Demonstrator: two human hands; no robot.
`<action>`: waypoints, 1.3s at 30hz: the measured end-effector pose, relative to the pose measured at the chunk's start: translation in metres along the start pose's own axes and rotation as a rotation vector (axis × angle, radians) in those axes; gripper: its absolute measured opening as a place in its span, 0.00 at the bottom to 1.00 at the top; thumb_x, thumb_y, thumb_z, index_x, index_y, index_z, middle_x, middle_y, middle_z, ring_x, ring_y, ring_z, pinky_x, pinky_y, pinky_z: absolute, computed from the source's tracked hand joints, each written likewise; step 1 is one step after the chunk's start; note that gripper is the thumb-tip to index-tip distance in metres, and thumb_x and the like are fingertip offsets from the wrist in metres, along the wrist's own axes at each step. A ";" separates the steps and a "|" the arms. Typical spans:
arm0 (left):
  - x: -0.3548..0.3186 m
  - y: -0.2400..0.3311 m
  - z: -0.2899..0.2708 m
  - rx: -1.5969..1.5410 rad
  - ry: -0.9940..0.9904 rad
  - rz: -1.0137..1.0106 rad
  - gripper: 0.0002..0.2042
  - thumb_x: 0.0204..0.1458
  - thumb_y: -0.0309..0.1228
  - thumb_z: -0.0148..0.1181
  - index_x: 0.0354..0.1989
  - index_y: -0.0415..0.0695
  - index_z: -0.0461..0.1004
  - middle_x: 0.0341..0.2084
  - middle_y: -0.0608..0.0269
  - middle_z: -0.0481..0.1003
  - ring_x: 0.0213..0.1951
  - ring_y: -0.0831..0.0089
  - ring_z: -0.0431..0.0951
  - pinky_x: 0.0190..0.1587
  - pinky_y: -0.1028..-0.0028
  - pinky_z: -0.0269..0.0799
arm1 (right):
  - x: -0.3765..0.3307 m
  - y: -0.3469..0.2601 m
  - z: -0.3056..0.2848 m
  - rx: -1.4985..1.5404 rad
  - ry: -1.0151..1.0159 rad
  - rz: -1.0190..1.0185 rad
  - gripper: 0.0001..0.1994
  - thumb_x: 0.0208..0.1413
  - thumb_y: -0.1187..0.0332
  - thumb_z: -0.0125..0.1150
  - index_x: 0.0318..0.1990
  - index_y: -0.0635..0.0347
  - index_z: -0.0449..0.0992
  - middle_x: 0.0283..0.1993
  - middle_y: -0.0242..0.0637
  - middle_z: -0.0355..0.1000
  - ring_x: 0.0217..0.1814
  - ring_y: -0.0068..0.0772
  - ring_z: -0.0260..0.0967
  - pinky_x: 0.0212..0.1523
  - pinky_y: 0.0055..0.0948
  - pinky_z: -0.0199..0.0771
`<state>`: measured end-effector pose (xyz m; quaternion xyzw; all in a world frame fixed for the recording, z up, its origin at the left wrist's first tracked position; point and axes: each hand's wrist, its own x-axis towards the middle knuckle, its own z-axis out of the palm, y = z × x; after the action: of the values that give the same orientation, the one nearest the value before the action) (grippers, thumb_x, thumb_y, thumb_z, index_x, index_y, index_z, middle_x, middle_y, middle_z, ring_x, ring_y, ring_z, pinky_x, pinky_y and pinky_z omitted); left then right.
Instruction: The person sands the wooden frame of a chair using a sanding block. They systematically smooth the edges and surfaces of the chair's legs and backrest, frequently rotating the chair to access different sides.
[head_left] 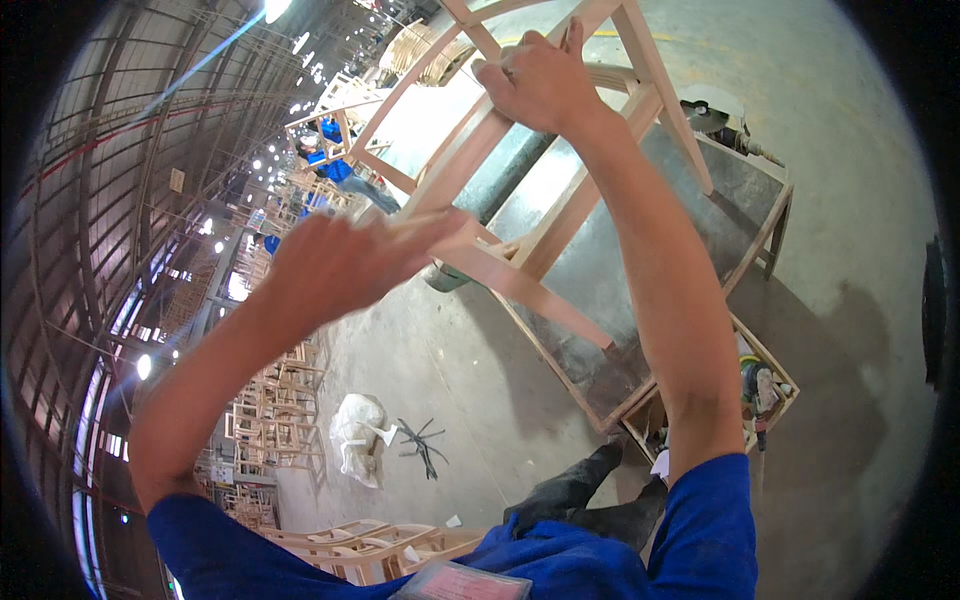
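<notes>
A bare wooden chair frame (463,168) rests tilted on a dark-topped worktable (735,185), its legs and curved back parts pointing several ways. My right hand (540,82) is closed around an upper rail of the frame, the thumb sticking up. My left hand (345,262) is at the frame's near left corner, its fingers stretching toward the joint beside a curved leg (535,298). Motion blurs this hand, so its grip is unclear.
A disc power tool (712,118) lies at the table's far right. Another power tool (762,388) sits in a wooden tray below. A white bag (358,440) and black strips (424,447) lie on the floor. Chair frames (275,415) stand left; a co-worker (343,172) is beyond.
</notes>
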<state>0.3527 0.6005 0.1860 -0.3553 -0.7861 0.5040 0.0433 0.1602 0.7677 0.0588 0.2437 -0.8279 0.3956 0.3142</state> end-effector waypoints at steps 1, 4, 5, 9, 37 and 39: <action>0.017 -0.007 0.000 -0.009 -0.059 -0.008 0.28 0.63 0.50 0.50 0.72 0.72 0.54 0.21 0.61 0.78 0.17 0.69 0.79 0.14 0.68 0.73 | -0.004 -0.011 0.005 0.043 -0.045 -0.007 0.33 0.66 0.44 0.35 0.34 0.59 0.84 0.37 0.44 0.79 0.60 0.44 0.67 0.73 0.69 0.25; 0.027 -0.010 -0.005 0.089 -0.092 0.017 0.29 0.63 0.49 0.51 0.72 0.70 0.53 0.19 0.64 0.76 0.14 0.74 0.76 0.14 0.69 0.73 | -0.002 -0.007 -0.002 0.109 -0.060 0.013 0.39 0.66 0.38 0.30 0.32 0.60 0.84 0.36 0.44 0.79 0.62 0.45 0.66 0.75 0.65 0.23; 0.027 -0.007 -0.006 0.145 -0.086 0.026 0.29 0.63 0.48 0.52 0.72 0.70 0.54 0.17 0.66 0.74 0.13 0.76 0.73 0.13 0.70 0.72 | 0.003 -0.001 -0.008 0.127 -0.045 0.020 0.41 0.66 0.36 0.28 0.31 0.60 0.84 0.36 0.45 0.79 0.62 0.45 0.66 0.75 0.63 0.23; 0.003 -0.001 -0.003 0.076 -0.068 0.071 0.30 0.61 0.51 0.53 0.72 0.69 0.54 0.16 0.64 0.74 0.11 0.81 0.71 0.12 0.71 0.72 | 0.003 0.007 -0.019 0.231 -0.108 0.013 0.45 0.63 0.30 0.19 0.39 0.56 0.83 0.43 0.45 0.76 0.69 0.45 0.58 0.77 0.58 0.20; 0.056 -0.004 -0.008 0.018 -0.011 -0.083 0.27 0.62 0.48 0.52 0.71 0.67 0.59 0.13 0.66 0.69 0.11 0.73 0.72 0.14 0.68 0.70 | -0.005 0.003 -0.008 0.504 0.033 -0.055 0.52 0.60 0.27 0.13 0.50 0.66 0.77 0.45 0.47 0.77 0.63 0.40 0.65 0.78 0.47 0.31; 0.051 0.003 -0.005 0.039 0.064 -0.124 0.29 0.61 0.50 0.53 0.71 0.66 0.58 0.13 0.66 0.70 0.13 0.74 0.74 0.11 0.69 0.65 | -0.006 0.003 -0.009 0.537 -0.022 -0.025 0.51 0.60 0.26 0.14 0.49 0.67 0.77 0.46 0.47 0.77 0.63 0.40 0.65 0.77 0.47 0.31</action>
<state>0.3181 0.6357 0.1707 -0.3209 -0.7950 0.5038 0.1063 0.1650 0.7778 0.0575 0.3330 -0.6935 0.5945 0.2341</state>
